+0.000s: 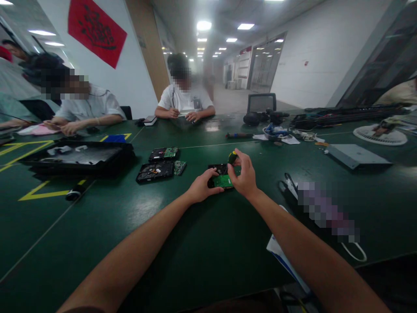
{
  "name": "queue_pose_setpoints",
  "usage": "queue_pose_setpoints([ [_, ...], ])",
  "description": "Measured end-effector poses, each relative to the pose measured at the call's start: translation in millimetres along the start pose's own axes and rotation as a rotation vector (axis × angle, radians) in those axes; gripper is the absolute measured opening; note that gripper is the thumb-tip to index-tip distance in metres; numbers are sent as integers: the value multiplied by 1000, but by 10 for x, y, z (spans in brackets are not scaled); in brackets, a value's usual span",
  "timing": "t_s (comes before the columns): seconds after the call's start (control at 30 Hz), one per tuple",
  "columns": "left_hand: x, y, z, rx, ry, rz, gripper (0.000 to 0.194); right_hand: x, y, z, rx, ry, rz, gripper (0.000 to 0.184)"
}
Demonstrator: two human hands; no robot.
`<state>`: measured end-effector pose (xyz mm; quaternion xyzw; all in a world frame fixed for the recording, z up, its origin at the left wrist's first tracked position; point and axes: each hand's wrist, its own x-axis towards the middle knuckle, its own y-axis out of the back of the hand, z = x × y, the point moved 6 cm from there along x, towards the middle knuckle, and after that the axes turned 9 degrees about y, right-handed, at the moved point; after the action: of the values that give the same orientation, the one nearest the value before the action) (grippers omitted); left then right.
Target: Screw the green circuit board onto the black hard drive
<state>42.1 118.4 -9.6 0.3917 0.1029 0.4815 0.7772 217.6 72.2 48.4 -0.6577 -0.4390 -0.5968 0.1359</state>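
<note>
A hard drive (223,181) with a green circuit board facing up lies on the green table in front of me. My left hand (202,187) is closed around its left side, thumb along the near edge and fingers at the far left. A screwdriver (232,157) with a yellow and dark green handle stands above the drive, pinched in the fingers of my right hand (244,176). The screwdriver's tip is hidden behind that hand. Left of the drive lie an opened hard drive (155,172), a small loose circuit board (180,168) and another hard drive (163,154).
A black tray (120,152) stands at the left, with a dark cylinder (75,192) near it. A grey metal box (358,155) and a strapped pouch (325,211) lie to the right. Cables (276,130) lie farther back. Two people sit across the table (182,243).
</note>
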Motion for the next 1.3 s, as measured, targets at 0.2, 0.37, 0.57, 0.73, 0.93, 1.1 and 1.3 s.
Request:
queue_pose_setpoints([
  [0.2, -2, -7, -9, 27, -2, 7, 63, -4, 0, 6, -8, 9, -1, 62],
  [0.37, 2, -16, -26, 27, -6, 9, 63, -8, -14, -1, -20, 9, 6, 60],
  [0.57, 9, -8, -11, 22, -21, 16, 63, 11, -5, 3, -10, 6, 6, 60],
  [0.73, 17, -1, 18, 11, -34, 10, 61, -1, -32, 40, 3, 6, -4, 61],
  [0.93, 43, 1, 21, 9, -10, 2, 61, 16, -13, 106, -10, 2, 5, 60],
  [1.1, 72, 1, 28, 29, 23, -15, 61, 43, 18, 146, 2, -7, -15, 61],
  [1.3, 92, 33, 100, 42, 40, -40, 62, 46, 42, 178, -14, -31, 21, 62],
])
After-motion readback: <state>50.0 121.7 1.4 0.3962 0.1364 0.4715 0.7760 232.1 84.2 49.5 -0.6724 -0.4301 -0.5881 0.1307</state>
